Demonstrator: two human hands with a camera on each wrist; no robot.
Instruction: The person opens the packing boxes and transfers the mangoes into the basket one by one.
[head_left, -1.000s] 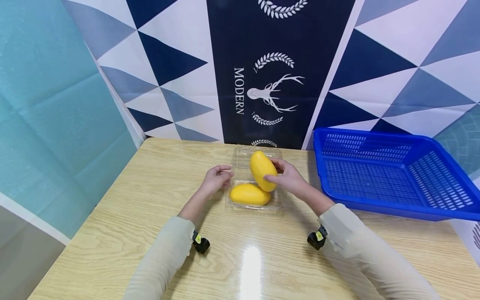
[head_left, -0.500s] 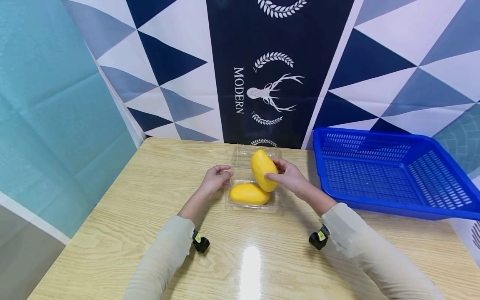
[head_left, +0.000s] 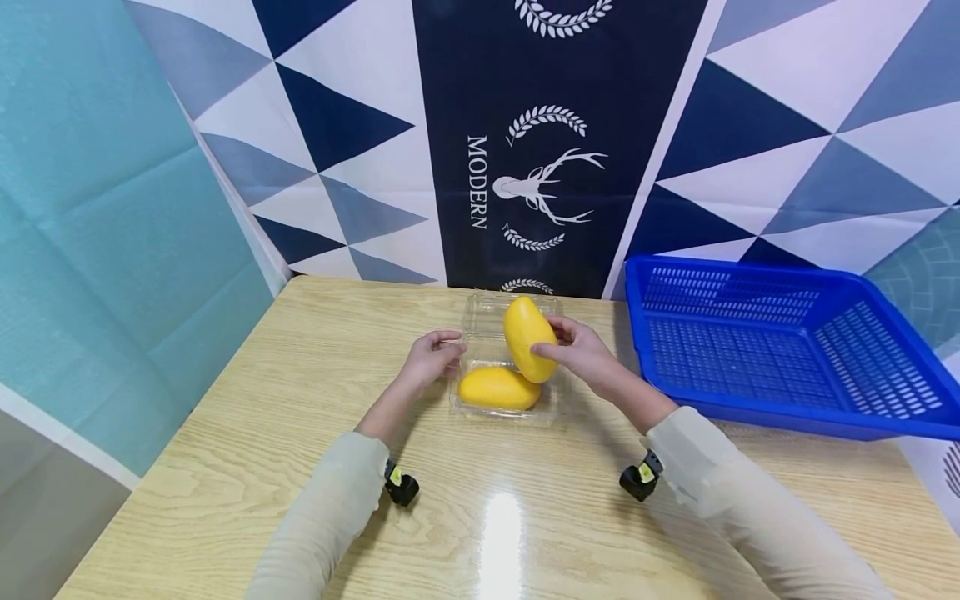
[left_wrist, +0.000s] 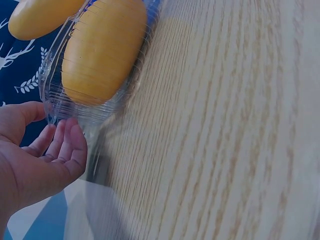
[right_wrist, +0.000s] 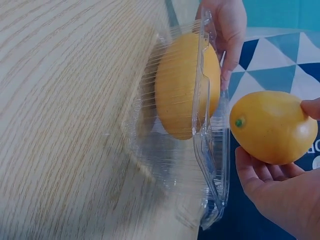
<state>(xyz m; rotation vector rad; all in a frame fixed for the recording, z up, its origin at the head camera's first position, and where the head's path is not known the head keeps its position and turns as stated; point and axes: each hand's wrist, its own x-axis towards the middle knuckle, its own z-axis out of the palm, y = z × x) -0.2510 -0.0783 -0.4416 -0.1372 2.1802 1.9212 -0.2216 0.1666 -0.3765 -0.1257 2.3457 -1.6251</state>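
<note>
My right hand (head_left: 581, 353) grips a yellow mango (head_left: 528, 335), thumb on one side and fingers on the other. In the right wrist view this mango (right_wrist: 275, 127) shows a green stem spot and is just above the container's rim. A second mango (head_left: 498, 388) lies sideways inside the clear plastic clamshell container (left_wrist: 50, 75), towards its near side. At the container's left edge, my left hand (head_left: 433, 360) pinches the rim between its thumb and fingers (left_wrist: 64, 142). The container's lid side stands open towards the back wall.
A blue perforated basket (head_left: 750, 410) stands on the right of the wooden table (head_left: 300, 400). Behind the table hangs a patterned cloth (head_left: 360, 83) with a deer print, and a teal cloth (head_left: 127, 208) hangs on the left.
My right hand has shifted slightly right, and the mango in it has risen a little and turned more upright. The left hand, the container and the lying mango have stayed in place.
</note>
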